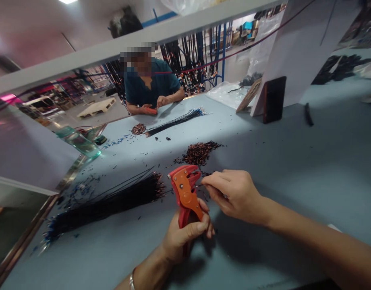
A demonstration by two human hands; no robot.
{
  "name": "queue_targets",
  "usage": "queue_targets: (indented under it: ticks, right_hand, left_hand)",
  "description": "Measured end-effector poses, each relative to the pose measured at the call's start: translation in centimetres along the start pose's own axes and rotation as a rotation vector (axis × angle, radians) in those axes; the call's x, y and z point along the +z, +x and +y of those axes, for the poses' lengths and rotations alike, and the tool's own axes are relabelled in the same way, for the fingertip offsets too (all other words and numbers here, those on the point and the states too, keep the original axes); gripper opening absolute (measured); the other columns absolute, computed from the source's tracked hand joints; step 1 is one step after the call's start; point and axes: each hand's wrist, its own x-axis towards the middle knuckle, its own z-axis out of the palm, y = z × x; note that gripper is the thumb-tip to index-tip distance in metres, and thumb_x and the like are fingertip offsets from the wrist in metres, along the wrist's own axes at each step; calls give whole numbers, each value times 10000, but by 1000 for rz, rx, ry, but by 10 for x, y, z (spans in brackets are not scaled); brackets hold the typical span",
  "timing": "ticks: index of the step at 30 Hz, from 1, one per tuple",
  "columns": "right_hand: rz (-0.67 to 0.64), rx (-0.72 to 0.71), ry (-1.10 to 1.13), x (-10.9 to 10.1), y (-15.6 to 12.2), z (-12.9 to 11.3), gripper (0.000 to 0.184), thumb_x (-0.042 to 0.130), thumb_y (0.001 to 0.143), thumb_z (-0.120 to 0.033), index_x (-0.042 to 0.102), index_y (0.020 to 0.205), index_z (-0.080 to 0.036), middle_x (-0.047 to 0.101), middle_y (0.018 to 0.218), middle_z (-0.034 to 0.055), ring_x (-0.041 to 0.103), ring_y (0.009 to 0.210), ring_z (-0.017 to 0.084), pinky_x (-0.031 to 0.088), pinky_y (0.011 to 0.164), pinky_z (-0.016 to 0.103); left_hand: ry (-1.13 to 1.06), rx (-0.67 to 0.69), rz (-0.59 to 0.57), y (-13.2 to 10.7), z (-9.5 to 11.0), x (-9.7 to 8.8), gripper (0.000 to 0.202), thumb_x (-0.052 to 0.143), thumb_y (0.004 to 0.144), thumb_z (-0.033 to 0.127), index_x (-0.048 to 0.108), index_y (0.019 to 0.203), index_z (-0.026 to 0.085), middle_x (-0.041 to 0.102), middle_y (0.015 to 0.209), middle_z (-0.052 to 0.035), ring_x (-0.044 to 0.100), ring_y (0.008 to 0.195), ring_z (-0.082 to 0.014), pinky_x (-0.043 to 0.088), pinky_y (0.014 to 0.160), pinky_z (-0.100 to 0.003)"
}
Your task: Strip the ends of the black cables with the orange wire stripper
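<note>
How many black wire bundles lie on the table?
2 are clear: a near bundle left of the pliers in the left hand, and a far bundle before the co-worker. A dark heap at far right is too blurred to tell.

Over a pale blue table (pixel 309 173), the left hand (pixel 177 237) holds a red-and-orange wire stripper (pixel 185 191). Right of the stripper, the right hand (pixel 233 193) pinches a thin dark strand (pixel 199 185). Left of it lies a bundle of black wires (pixel 112 203); beyond it, brownish scraps (pixel 200 153); farther beyond, a seated person (pixel 156 82).
</note>
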Motion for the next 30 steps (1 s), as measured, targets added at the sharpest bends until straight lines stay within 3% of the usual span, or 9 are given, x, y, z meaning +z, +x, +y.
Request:
queue_targets:
  ticks: [11,23,27,30]
  right_hand:
    - [24,-56,-113,2,-3,-9,225,464,898,-116,618,738,-155,581,558,-14,426,471,120,308,512,279]
    - [107,-157,-230,-1,1,-16,270,494,893,-109,646,675,-157,496,526,-13,369,485,129,288,529,306]
    - [104,-161,-170,-1,2,-17,240,513,889,-122,661,702,-151,555,562,0,434,519,129,331,603,323]
    - [87,-133,-89,-1,3,-17,233,497,889,-107,655,725,-154,619,609,6,496,549,125,375,739,363]
  left_hand:
    - [101,48,-61,2,2,0,328,741,766,290,551,985,135,580,754,-11,574,682,-132,462,696,-298]
    - [197,24,-53,0,2,-3,298,726,766,349,574,915,141,578,744,-30,552,696,-148,431,668,-282]
    - [243,6,-43,1,3,-3,289,715,768,379,580,842,134,566,719,-34,536,687,-152,423,663,-289]
    - [246,1,-28,1,4,-3,292,722,757,383,572,806,138,550,705,-26,530,677,-149,420,655,-287]
